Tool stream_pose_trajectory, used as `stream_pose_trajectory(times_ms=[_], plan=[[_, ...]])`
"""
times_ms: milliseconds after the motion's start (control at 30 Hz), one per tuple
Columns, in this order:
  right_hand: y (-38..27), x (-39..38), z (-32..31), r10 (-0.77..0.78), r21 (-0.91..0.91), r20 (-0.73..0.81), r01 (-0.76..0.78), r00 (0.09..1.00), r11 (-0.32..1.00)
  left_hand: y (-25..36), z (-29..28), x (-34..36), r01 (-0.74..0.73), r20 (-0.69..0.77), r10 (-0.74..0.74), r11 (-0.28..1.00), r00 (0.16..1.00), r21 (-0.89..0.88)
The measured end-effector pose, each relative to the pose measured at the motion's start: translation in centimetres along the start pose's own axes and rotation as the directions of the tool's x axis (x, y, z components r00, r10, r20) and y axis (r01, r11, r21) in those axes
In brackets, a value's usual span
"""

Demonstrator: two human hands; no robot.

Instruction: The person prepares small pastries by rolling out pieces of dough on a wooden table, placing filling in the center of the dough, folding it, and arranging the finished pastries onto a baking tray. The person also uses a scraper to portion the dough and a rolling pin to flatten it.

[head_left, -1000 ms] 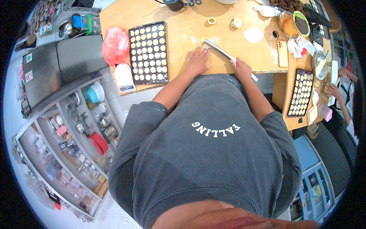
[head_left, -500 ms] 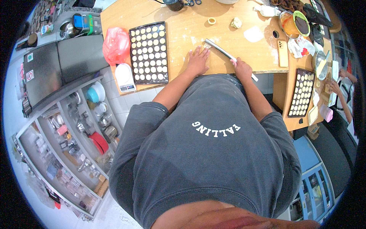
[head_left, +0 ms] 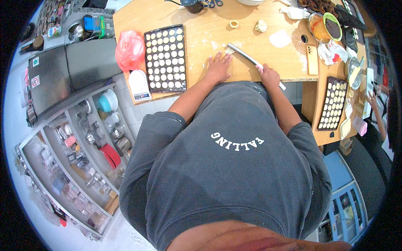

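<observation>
Fingers spread, my left hand [head_left: 218, 67] lies on the wooden table [head_left: 201, 33], its fingertips by a small pale piece of dough [head_left: 229, 51] at the far end of a long silver rod [head_left: 245, 55]. My right hand [head_left: 269, 76] is closed on the near end of that rod, which slants across the table. Just left of my hands is a dark tray [head_left: 165, 58] holding rows of pale round pieces. Beyond them sit a small ring [head_left: 233, 24] and a lump of dough [head_left: 260, 26]; a white patch [head_left: 279, 38] is to their right.
A pink bag [head_left: 130, 50] and white scale [head_left: 138, 83] are at the left, a phone [head_left: 311, 60], bowls [head_left: 330, 27] and second tray [head_left: 332, 102] at the right. A co-worker's hands [head_left: 372, 96] show at the far right; open shelving [head_left: 79, 154] stands lower left.
The whole table has shifted slightly right and down in the picture. My hands and the rod keep nearly the same arrangement. The co-worker's hands have moved slightly.
</observation>
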State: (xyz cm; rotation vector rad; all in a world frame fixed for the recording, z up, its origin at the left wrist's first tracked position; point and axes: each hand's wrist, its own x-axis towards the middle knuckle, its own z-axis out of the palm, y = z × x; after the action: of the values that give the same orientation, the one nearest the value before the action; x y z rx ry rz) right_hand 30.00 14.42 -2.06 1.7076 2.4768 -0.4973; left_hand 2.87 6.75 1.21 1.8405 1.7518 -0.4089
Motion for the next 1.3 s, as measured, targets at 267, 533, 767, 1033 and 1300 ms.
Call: stream_pose_trajectory(times_ms=[267, 533, 767, 1033, 1300], plan=[[0.9, 0.9, -0.7, -0.041, 0.041, -0.004, 0.042, 0.999, 0.998, 0.3, 0.3, 0.3, 0.013, -0.018, -0.013, 1.0, 1.0, -0.002], [1.4, 1.2, -1.2, 0.005, 0.124, 0.1, -0.018, 0.995, 0.992, 1.2, -0.1, 0.0, 0.066, -0.019, -0.067, 0.997, 0.998, -0.027], [3.1, 2.6, -1.6, -0.014, 0.238, 0.166, -0.026, 0.986, 0.971, 2.0, 0.0, -0.3, 0.118, -0.042, -0.118, 0.993, 0.992, -0.003], [8.3, 2.4, -4.8, 0.026, 0.322, 0.214, -0.095, 0.977, 0.942, 3.2, -0.6, -0.2, 0.06, -0.14, -0.038, 0.986, 0.989, 0.156], [10.6, 4.1, -5.9, -0.086, 0.213, 0.241, 0.034, 0.967, 0.976, 3.6, -3.6, 3.0, 0.268, -0.314, -0.352, 0.922, 0.882, -0.28]])
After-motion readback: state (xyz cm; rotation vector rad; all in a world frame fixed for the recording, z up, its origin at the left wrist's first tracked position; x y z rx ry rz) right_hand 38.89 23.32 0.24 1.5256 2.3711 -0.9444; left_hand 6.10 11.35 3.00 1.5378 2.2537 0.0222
